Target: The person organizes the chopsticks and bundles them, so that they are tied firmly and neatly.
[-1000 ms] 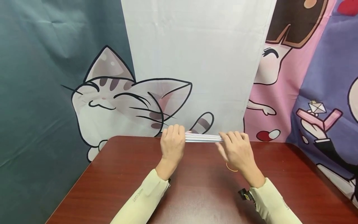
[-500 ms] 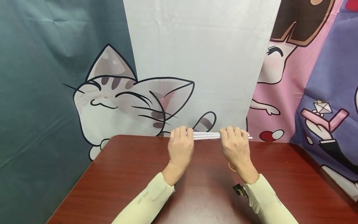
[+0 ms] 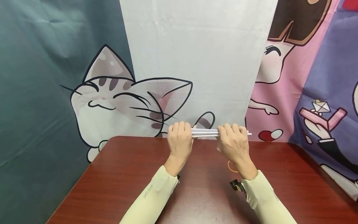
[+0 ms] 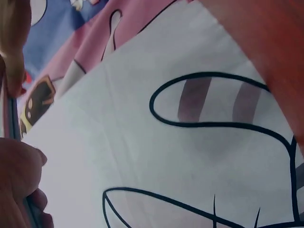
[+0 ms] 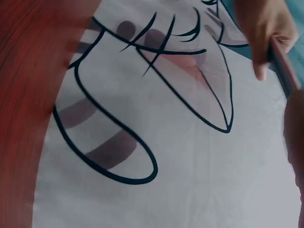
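Observation:
A flat bundle of several thin layers with white edges (image 3: 205,132) is held level above the table's far edge. I cannot tell its exact kind. My left hand (image 3: 180,141) grips its left end with the fingers folded over the top. Near the other end my right hand (image 3: 233,143) grips it too, and the white tips stick out past that hand. In the left wrist view a dark, narrow side of the bundle (image 4: 11,116) runs between both hands. The right wrist view shows the bundle (image 5: 284,66) slanting from the left hand (image 5: 268,33) to the right hand.
Beneath the hands is a reddish-brown wooden table (image 3: 204,189). Behind it hangs a cloth backdrop (image 3: 201,62) printed with a cartoon cat and figures. A thin yellow band (image 3: 231,167) hangs by the right wrist, above a small black device (image 3: 237,185).
My right hand has shifted inward along the bundle, its looser fingers closing round it, and white tips now show beyond it. The left hand moved slightly right. Lately both rose a little.

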Tool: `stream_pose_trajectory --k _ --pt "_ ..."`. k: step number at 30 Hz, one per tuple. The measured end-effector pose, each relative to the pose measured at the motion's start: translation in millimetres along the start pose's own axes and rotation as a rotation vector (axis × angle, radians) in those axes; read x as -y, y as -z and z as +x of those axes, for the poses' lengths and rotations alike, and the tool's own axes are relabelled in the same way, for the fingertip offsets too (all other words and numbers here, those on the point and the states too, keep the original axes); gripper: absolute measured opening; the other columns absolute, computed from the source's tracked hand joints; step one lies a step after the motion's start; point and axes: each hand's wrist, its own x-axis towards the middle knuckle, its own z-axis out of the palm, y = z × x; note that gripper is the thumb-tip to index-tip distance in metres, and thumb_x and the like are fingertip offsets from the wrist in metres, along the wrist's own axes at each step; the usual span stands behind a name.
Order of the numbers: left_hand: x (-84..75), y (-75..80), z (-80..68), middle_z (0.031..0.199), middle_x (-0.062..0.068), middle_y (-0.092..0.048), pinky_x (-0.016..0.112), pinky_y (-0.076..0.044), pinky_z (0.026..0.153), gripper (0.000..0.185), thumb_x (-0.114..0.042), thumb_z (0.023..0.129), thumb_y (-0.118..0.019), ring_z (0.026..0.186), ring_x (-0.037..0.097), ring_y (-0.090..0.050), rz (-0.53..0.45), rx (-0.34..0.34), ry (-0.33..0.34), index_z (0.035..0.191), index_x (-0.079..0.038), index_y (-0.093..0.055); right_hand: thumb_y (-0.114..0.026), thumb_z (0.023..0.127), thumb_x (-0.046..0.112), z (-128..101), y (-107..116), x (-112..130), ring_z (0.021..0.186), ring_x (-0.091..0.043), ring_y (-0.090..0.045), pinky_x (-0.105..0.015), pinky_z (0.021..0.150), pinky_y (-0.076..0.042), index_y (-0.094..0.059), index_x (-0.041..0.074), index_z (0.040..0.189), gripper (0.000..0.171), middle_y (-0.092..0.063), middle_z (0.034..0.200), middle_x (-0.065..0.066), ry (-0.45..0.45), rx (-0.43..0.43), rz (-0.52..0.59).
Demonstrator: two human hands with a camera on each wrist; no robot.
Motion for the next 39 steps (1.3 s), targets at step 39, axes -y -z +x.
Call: stream_pose_trajectory --k 39 --pt "5.3 -4.4 -7.7 0.059 0.001 -0.041 0.033 -0.036 0.055 0.025 -0.010 0.084 -0.060 0.053 0.021 -0.044 -0.035 -0.149 -0.065 0.063 -0.012 -0.047 -0.051 0.082 0.007 -6 -10 21 0.061 -0.034 -0.044 -0.054 0.067 -0.033 -0.051 0.006 0.070 0.012 -0.046 0.067 -0.008 -0.101 -0.145 -0.056"
